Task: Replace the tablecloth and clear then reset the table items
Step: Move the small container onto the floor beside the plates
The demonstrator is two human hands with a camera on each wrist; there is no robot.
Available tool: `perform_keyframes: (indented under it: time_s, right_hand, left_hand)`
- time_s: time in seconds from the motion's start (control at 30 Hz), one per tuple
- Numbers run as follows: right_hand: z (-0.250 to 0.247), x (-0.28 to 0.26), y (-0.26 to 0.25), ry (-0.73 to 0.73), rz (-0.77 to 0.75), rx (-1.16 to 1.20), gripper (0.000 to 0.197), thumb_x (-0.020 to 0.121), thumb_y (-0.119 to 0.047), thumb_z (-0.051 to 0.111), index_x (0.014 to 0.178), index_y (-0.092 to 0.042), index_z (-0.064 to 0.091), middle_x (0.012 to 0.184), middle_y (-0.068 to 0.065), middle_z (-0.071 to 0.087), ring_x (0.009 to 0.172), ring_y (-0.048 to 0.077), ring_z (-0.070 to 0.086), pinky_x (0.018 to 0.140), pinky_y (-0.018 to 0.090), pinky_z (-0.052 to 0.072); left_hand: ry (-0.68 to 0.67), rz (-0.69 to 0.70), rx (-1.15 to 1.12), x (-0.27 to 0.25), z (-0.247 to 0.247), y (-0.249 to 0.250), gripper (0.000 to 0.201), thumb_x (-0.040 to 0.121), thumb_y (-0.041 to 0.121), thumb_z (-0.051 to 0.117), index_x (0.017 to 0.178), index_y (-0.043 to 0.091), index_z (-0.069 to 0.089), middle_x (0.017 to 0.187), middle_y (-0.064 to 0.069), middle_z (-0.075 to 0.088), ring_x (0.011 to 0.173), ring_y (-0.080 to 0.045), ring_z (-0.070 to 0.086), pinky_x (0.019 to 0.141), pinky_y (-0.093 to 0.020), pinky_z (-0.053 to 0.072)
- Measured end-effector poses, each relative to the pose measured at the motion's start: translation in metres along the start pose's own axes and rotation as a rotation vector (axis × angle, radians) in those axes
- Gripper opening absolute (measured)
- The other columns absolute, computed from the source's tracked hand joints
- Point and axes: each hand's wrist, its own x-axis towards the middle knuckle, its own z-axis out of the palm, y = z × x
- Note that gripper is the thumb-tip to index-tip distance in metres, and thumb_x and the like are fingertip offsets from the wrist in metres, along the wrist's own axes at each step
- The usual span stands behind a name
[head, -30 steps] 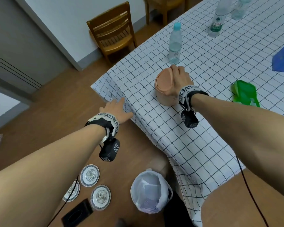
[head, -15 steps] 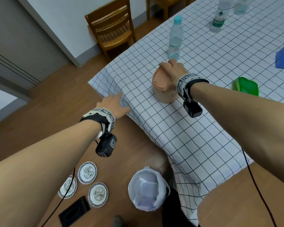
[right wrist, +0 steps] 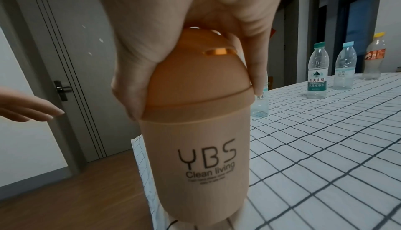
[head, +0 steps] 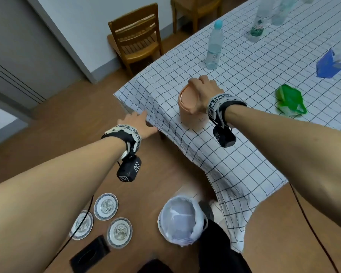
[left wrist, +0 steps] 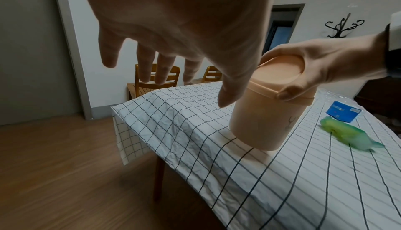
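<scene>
Near the table corner: one peach lidded bin (head: 193, 113) marked "YBS", on the checked tablecloth (head: 254, 95).
Right hand (head: 203, 91): fingers clamped round the bin's lid.
Left hand (head: 135, 124): fingers spread, holding nothing, beside the cloth edge.
Bottles: four, upright, counted in the right wrist view.
Floor: three plates (head: 106, 206), one lined bin (head: 181, 219).

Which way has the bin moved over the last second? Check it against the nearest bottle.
Yes. Gripped by the right hand, the bin has drawn away from the bottle, toward the table's near edge.
</scene>
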Motion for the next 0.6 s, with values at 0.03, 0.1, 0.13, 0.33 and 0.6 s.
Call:
perform_keyframes:
  time_s: [0.03, 0.1, 0.13, 0.33, 0.6]
  right_hand:
    - [0.004, -0.01, -0.009, 0.012, 0.001, -0.008, 0.1, 0.054, -0.049, 0.083, 0.137, -0.034, 0.031, 0.137, 0.005, 0.035, 0.121, 0.035, 0.041, 0.09, 0.053, 0.047]
    - [0.012, -0.034, -0.03, 0.034, 0.015, -0.02, 0.102, 0.052, -0.05, 0.085, 0.137, -0.034, 0.03, 0.138, 0.005, 0.036, 0.121, 0.036, 0.042, 0.089, 0.053, 0.047]
    - [0.017, -0.047, -0.04, 0.042, 0.027, -0.022, 0.104, 0.051, -0.05, 0.085, 0.138, -0.035, 0.03, 0.138, 0.005, 0.036, 0.122, 0.036, 0.042, 0.089, 0.054, 0.047]
    - [0.072, -0.153, -0.114, 0.046, 0.072, -0.045, 0.11, 0.05, -0.048, 0.088, 0.142, -0.032, 0.031, 0.139, 0.007, 0.038, 0.122, 0.037, 0.043, 0.088, 0.054, 0.048]
    - [0.144, -0.282, -0.214, -0.11, 0.105, -0.033, 0.114, 0.051, -0.047, 0.089, 0.146, -0.032, 0.027, 0.145, 0.007, 0.032, 0.129, 0.037, 0.037, 0.096, 0.057, 0.043]
  left_hand:
    - [0.018, 0.005, 0.014, -0.007, 0.004, -0.011, 0.082, 0.083, 0.068, 0.046, 0.152, 0.032, 0.019, 0.155, -0.007, 0.032, 0.137, -0.034, 0.035, 0.107, -0.056, 0.032]
    - [0.053, 0.022, 0.04, -0.022, 0.015, -0.036, 0.081, 0.082, 0.068, 0.046, 0.151, 0.032, 0.023, 0.152, -0.007, 0.035, 0.135, -0.033, 0.038, 0.105, -0.054, 0.034]
    - [0.063, 0.031, 0.047, -0.03, 0.022, -0.048, 0.08, 0.082, 0.068, 0.046, 0.15, 0.032, 0.025, 0.151, -0.007, 0.037, 0.133, -0.033, 0.039, 0.104, -0.054, 0.035]
    - [0.029, 0.09, 0.051, -0.099, 0.08, -0.121, 0.08, 0.081, 0.067, 0.047, 0.149, 0.032, 0.026, 0.149, -0.008, 0.039, 0.133, -0.034, 0.039, 0.102, -0.054, 0.034]
    - [-0.066, 0.059, -0.054, -0.222, 0.157, -0.202, 0.075, 0.081, 0.063, 0.051, 0.145, 0.029, 0.033, 0.145, -0.01, 0.041, 0.132, -0.034, 0.039, 0.104, -0.054, 0.033]
